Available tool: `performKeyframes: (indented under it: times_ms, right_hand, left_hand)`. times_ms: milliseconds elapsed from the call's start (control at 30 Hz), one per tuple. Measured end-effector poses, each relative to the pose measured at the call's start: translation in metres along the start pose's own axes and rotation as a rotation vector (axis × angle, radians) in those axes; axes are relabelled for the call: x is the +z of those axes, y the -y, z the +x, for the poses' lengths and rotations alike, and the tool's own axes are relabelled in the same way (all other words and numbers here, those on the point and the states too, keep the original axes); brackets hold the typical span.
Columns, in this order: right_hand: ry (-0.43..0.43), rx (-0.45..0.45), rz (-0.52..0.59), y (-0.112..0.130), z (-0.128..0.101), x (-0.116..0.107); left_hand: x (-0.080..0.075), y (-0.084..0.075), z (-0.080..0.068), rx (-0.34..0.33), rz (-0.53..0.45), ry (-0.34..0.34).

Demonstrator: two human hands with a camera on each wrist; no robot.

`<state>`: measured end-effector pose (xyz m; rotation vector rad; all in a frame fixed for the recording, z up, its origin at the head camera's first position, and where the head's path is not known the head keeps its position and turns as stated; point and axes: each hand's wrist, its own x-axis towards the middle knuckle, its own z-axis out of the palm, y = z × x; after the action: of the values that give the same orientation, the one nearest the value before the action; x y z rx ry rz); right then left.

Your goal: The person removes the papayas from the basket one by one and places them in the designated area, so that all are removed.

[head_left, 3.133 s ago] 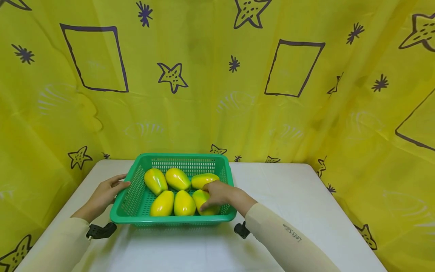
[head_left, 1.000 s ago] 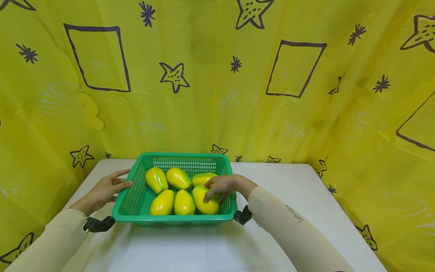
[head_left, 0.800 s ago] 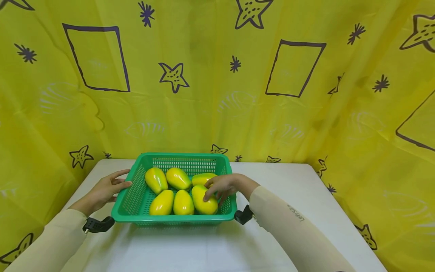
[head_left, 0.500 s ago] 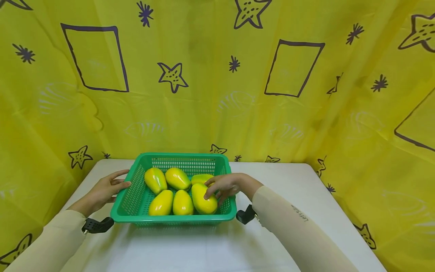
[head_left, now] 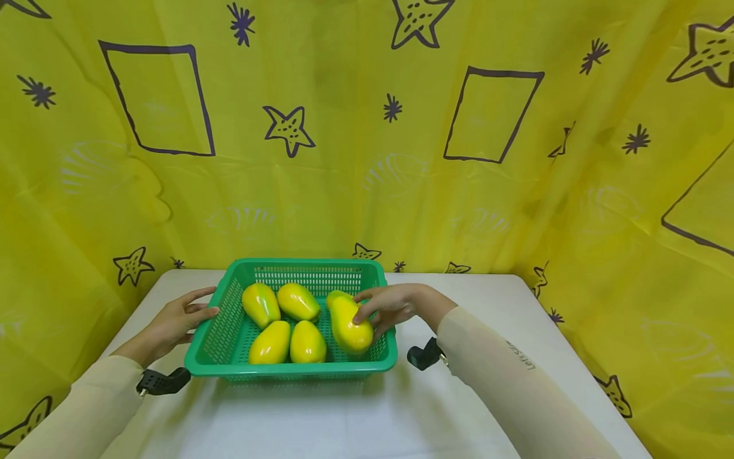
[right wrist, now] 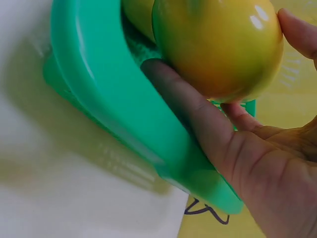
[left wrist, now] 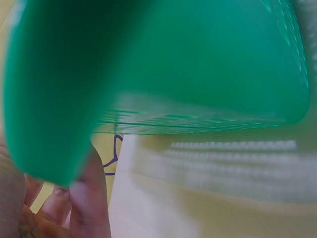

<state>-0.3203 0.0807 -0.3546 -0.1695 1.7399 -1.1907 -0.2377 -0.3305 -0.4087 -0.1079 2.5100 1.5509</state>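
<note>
Gripping a yellow-green fruit (head_left: pixel 350 325) at the green basket's (head_left: pixel 292 370) right wall, our right hand (head_left: pixel 390 307) curls around it; our left hand (head_left: pixel 178 322), fingers relaxed, rests against the basket's left rim.

The right hand (head_left: pixel 390 307), which earlier lay over a yellow-green fruit (head_left: pixel 350 325) at the lower right inside the green basket (head_left: pixel 289 370), now grips that fruit and has tipped it up, lifted above its neighbours. The right forearm has swung out toward the right of the frame.
</note>
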Motion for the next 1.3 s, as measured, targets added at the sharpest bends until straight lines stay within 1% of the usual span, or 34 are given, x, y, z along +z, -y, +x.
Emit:
performKeyframes:
  times_ms: [133, 267, 467, 567, 700, 833, 967, 1100, 1300]
  right_hand:
    - [0.004, -0.022, -0.001, 0.003, -0.006, -0.006]
    - [-0.001, -0.044, 0.024, 0.006, -0.013, -0.013]
    - [-0.009, -0.082, 0.031, 0.009, -0.024, -0.026]
    - [-0.021, -0.1, 0.036, 0.008, -0.03, -0.031]
    - [-0.04, -0.109, 0.073, 0.006, -0.037, -0.038]
    - [-0.046, -0.12, 0.103, 0.002, -0.044, -0.046]
    - [-0.056, -0.126, 0.128, -0.003, -0.05, -0.055]
    - [-0.066, -0.131, 0.127, -0.008, -0.055, -0.063]
    - [-0.074, -0.147, 0.121, -0.015, -0.059, -0.07]
  left_hand:
    - [0.001, 0.0, -0.001, 0.001, -0.014, 0.002]
    - [0.001, 0.0, -0.001, 0.003, -0.016, -0.001]
    - [0.001, 0.004, -0.001, -0.026, -0.022, -0.01]
    - [0.001, 0.007, -0.001, -0.039, -0.049, -0.013]
    - [0.002, 0.009, -0.001, -0.045, -0.081, -0.017]
    - [0.003, 0.008, 0.0, -0.044, -0.083, -0.012]
    - [0.0, 0.003, 0.0, -0.046, -0.055, 0.012]
    - [-0.005, -0.001, -0.001, -0.047, -0.021, 0.052]
    - [-0.011, 0.001, -0.003, -0.052, 0.0, 0.082]
